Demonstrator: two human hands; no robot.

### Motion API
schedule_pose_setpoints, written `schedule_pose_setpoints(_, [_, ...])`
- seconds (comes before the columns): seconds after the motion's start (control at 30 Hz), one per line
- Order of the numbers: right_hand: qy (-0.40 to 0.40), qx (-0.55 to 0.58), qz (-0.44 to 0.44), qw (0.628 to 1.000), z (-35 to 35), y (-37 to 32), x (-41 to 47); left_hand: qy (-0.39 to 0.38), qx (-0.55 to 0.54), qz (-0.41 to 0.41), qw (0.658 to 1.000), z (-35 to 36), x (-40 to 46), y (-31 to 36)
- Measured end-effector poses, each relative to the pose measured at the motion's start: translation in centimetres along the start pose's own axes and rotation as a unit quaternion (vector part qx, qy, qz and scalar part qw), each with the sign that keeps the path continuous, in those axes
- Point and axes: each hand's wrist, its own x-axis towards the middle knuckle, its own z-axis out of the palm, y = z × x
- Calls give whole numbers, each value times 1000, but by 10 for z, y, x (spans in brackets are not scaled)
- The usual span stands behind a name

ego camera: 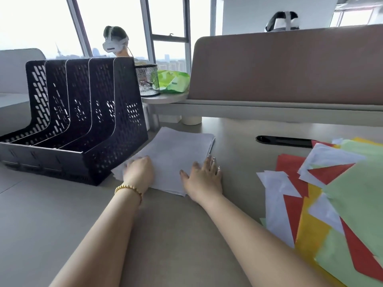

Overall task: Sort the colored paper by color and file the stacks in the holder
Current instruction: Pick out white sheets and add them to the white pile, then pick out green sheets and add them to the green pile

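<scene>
I see both of my hands resting on the stack of white paper sheets (176,154), which lies flat on the grey desk surface (62,214) near the centre of my view. My left hand (139,170) sits on the stack's edge at about 9 o'clock, fingers curled down over that edge; whether they actually grip the sheets I cannot tell. My right hand (204,175) lies at about 4 o'clock on the stack, fingers straight and spread, palm pressing flat across the paper's right edge. A gold bead bracelet (129,189) circles my left wrist.

The black perforated plastic file holder (83,112) stands at 10 o'clock from the stack, just beside it, its slots showing no paper. The loose pile of red, yellow, green and white paper sheets (331,204) sprawls at 3 to 4 o'clock, apart from the stack. A black wire-mesh pen cup (147,79) stands behind the holder at 12 o'clock.
</scene>
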Motion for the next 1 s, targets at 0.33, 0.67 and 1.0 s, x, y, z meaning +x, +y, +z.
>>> schedule_pose_setpoints(0.33, [-18,47,-25,998,-6,3,-4,38,-31,-28,998,5,-5,15])
schedule_pose_setpoints(0.67, [35,150,8,988,-89,85,-41,71,-192,96,974,-33,-69,108])
schedule_pose_setpoints(1.0, [126,101,131,978,-141,240,-148,-30,-286,227,930,-29,-185,250])
